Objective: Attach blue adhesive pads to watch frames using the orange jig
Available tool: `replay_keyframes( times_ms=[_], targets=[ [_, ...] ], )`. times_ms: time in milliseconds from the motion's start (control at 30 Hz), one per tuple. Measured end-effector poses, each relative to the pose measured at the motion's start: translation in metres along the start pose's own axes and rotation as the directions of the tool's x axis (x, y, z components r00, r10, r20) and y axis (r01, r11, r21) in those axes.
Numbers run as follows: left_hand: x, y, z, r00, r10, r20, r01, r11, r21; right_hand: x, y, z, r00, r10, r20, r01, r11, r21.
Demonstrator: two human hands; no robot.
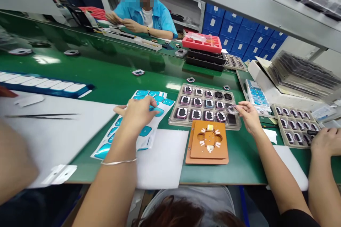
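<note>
My left hand (140, 111) is over a sheet of blue stickers (145, 131), its thumb and forefinger closed at the edge of a blue sticker (160, 111). Whether that sticker is off its backing I cannot tell. Between the fingertips of my right hand (249, 115) is a small, purplish watch-case frame (231, 108), held above the right end of a clear plastic tray (173, 117). Rows of similar frames (197, 102) sit in the tray's pockets. In front of the tray lies an orange fixture block (195, 149) with a shaped recess and white pads.
White foam sheets (165, 163) lie on the green table (112, 81). Tweezers (45, 116) rest at left. A second filled tray (295, 124) is at right, beside another person's hand (326, 142). A co-worker (157, 17) sits opposite, behind red trays (202, 42). Loose frames (138, 72) dot the table.
</note>
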State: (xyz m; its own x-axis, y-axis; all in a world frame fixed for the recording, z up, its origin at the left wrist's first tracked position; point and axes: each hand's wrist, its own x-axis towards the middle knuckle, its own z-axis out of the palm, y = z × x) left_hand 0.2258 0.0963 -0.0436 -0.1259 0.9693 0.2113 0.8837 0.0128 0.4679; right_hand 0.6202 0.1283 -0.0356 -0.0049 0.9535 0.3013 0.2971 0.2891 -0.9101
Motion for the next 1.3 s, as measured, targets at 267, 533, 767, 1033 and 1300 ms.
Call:
replay_keyframes(
  times_ms=[267,533,767,1033,1300],
  targets=[
    [-0.032,0.074,-0.009,0.694,0.660,-0.288,-0.720,0.635,-0.279,-0.039,-0.044,0.018,0.920,0.268,0.285,-0.378,0.795,0.474],
    [-0.050,0.098,0.027,0.427,0.885,-0.187,-0.840,0.311,-0.446,-0.048,-0.054,0.022,0.856,0.241,0.458,-0.453,0.777,0.438],
    [-0.053,0.104,0.022,0.394,0.896,-0.205,-0.890,0.316,-0.328,-0.047,-0.050,0.011,0.847,-0.035,0.531,-0.014,0.996,0.088],
    [-0.056,0.101,0.013,0.394,0.915,-0.092,-0.879,0.346,-0.328,-0.049,-0.057,0.011,0.761,-0.213,0.613,0.353,0.929,-0.115],
    [-0.056,0.104,0.006,0.407,0.913,-0.035,-0.870,0.376,-0.320,-0.053,-0.060,0.008,0.824,-0.292,0.485,0.429,0.881,-0.200]
  ],
)
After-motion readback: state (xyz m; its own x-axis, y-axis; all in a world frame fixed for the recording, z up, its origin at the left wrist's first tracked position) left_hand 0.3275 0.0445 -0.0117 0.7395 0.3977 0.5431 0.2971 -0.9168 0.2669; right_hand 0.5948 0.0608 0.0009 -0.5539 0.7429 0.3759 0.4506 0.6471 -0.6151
